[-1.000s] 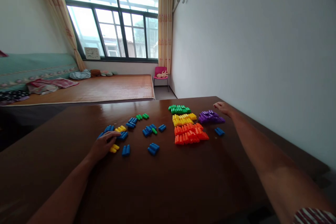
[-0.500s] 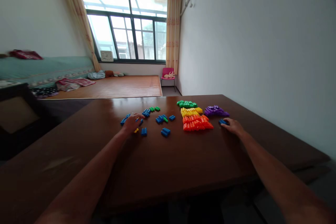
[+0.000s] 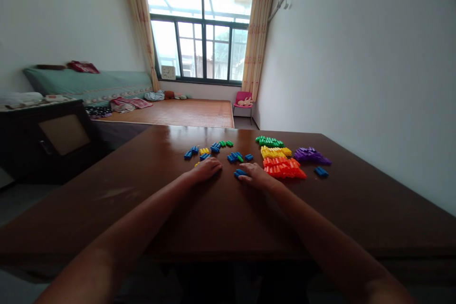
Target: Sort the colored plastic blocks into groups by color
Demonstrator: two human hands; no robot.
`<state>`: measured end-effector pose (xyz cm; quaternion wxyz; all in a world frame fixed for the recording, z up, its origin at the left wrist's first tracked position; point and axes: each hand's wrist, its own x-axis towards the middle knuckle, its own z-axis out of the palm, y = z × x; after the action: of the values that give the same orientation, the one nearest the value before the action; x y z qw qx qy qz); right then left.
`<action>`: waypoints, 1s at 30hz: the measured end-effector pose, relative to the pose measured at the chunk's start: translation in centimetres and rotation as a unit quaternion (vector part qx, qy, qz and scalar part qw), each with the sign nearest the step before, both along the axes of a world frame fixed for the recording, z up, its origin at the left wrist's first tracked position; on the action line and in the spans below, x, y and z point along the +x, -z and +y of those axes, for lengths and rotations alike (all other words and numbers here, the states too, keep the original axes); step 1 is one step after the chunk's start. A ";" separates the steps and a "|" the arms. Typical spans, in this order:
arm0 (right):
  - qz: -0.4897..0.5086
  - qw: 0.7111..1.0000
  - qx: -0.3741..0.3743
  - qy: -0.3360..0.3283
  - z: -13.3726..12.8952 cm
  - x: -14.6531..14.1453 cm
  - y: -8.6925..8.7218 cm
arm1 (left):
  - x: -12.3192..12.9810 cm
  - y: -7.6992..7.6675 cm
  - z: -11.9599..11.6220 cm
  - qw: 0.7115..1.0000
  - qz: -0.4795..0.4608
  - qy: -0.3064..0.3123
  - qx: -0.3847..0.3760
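Note:
My right hand (image 3: 257, 175) has its thumb and fingers around a small cluster of blue plastic pieces (image 3: 240, 173) on the brown table (image 3: 228, 218). Close by on the left, my left hand (image 3: 207, 169) rests on the tabletop with its fingers curled down; whatever lies beneath them is hidden. Just beyond it are blue pieces (image 3: 205, 156) and yellow pieces (image 3: 204, 150). More blue pieces, with a green piece (image 3: 240, 158) among them, lie past my right hand. To its right, rows of orange pieces (image 3: 284, 169) sit in front of yellow rows (image 3: 276, 152).
Green pieces (image 3: 270, 141) are lined up behind the yellow rows. A purple pile (image 3: 311, 156) and a separate blue group (image 3: 321, 172) lie on the right. Beyond the table stand a bed (image 3: 199, 109), a dark cabinet (image 3: 46, 137) and a pink chair (image 3: 243, 99).
My right hand has let go of the blue pieces at the right and moved left to another blue group. My left hand has shifted right and nearer. The camera view has turned left.

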<state>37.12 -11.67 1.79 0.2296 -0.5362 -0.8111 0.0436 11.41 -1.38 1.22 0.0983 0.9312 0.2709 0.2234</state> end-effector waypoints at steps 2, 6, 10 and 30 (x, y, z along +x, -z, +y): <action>-0.001 1.000 -0.007 0.018 0.7 -1.3 1.3 | 0.5 0.6 -0.5 1.000 0.014 0.018 0.015; 0.044 0.998 0.032 0.022 1.0 -1.3 2.4 | 0.7 1.1 -0.3 0.999 0.023 0.016 0.033; 0.077 0.995 0.059 0.010 0.7 -1.1 2.8 | 0.7 1.1 0.2 0.999 0.010 0.005 0.036; 0.139 0.814 0.097 0.556 -7.1 29.5 0.2 | 0.7 0.8 0.5 0.999 -0.025 0.013 0.021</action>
<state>66.57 -18.79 1.54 0.3758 -0.8587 -0.3348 -0.0964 12.08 -0.85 0.45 0.0886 0.9306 0.2516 0.2507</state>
